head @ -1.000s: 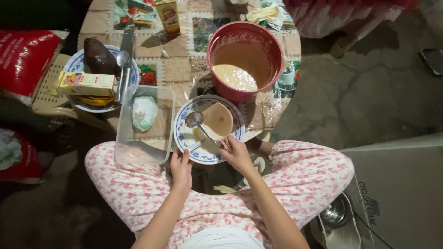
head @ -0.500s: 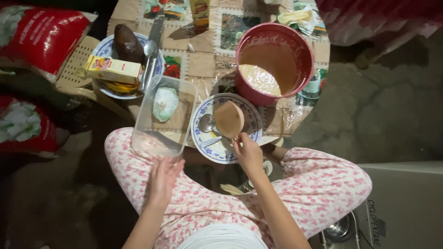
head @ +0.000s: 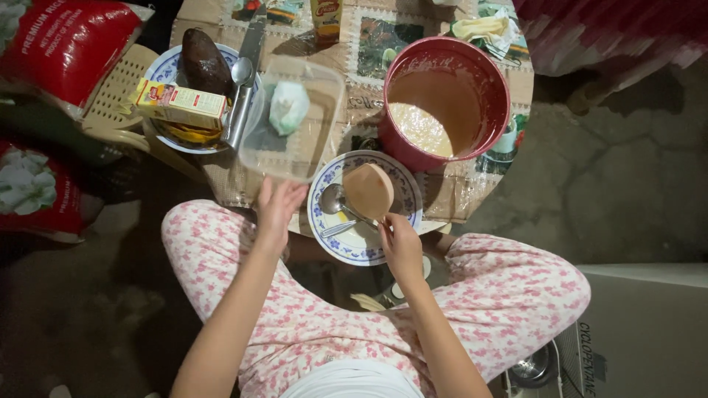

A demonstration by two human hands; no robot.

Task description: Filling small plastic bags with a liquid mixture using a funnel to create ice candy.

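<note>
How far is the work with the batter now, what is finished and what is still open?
Done, it seems: batter is mixed in the red bowl, and some fills the small brown cup on the flowered plate. In hand: the right hand holds that cup's handle, while the left hand touches the clear plastic tub. Left: much batter remains in the bowl, and the tub holds only a pale lump.

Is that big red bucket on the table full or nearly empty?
Nearly empty. The red bucket stands upright, and only a shallow pool of pale batter lies at its bottom; its inner walls are bare but smeared.
</note>
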